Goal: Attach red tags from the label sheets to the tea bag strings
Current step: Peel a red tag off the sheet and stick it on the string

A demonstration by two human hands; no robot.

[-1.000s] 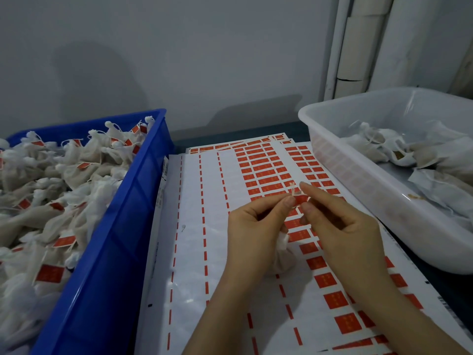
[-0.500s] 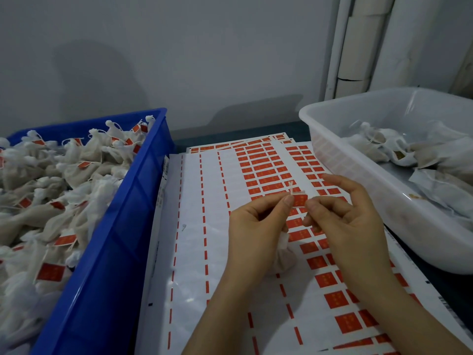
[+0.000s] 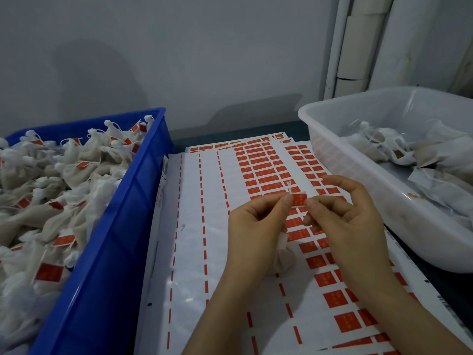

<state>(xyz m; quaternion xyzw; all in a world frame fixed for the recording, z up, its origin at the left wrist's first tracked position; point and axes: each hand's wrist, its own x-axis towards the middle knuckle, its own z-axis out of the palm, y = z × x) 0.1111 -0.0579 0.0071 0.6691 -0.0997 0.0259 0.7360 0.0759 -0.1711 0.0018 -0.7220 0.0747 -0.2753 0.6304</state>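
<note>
In the head view, the left hand and right hand each pinch an edge of the red tag on the string, above the label sheets, and the tag looks light, flimsy and sticky, so it is probably best held by its edges.

Red tags in rows on white label sheets; blue crate; whitish translucent tub; seemingly off-white tea bags

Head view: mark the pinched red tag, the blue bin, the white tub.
red tag (image 3: 299, 199), head view, middle of its red face.
blue bin (image 3: 115, 252), head view, outer side wall.
white tub (image 3: 422, 234), head view, near side wall.
</note>
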